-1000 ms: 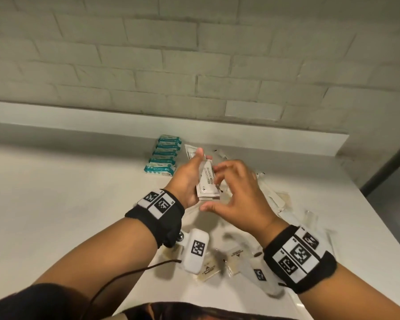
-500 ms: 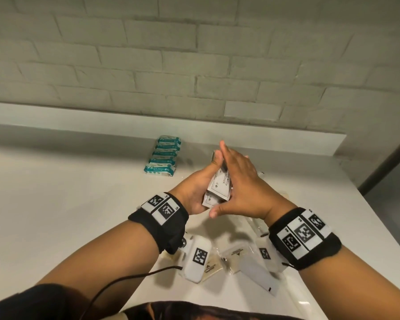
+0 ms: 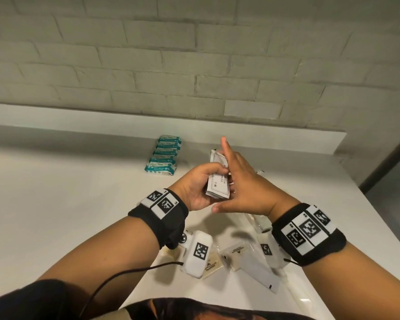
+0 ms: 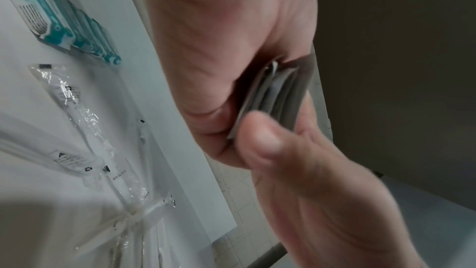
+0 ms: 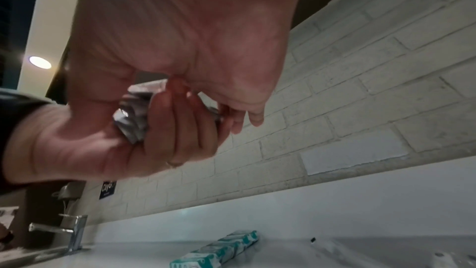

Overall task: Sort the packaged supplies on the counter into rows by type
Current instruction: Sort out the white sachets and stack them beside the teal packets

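Above the counter middle, my left hand (image 3: 201, 181) grips a stack of white sachets (image 3: 217, 179) with black print, thumb on the front face. My right hand (image 3: 238, 174) lies flat against the stack's right side, fingers straight and pointing away from me. The left wrist view shows the stack's edges (image 4: 270, 93) pinched under my thumb (image 4: 262, 136). From the right wrist the stack (image 5: 134, 117) sits between both palms. A row of teal packets (image 3: 163, 155) lies near the back ledge, left of my hands.
Clear-wrapped items (image 4: 77, 105) lie loose on the white counter (image 3: 56, 204). Small beige sachets (image 3: 236, 250) and a long white sachet (image 3: 259, 273) lie under my wrists. A tap (image 5: 59, 229) stands far left. The counter's right edge (image 3: 367, 204) is close.
My right hand went from curled fingers near the sachets to flat against the stack's side. The left hand kept its grip and raised the stack slightly.
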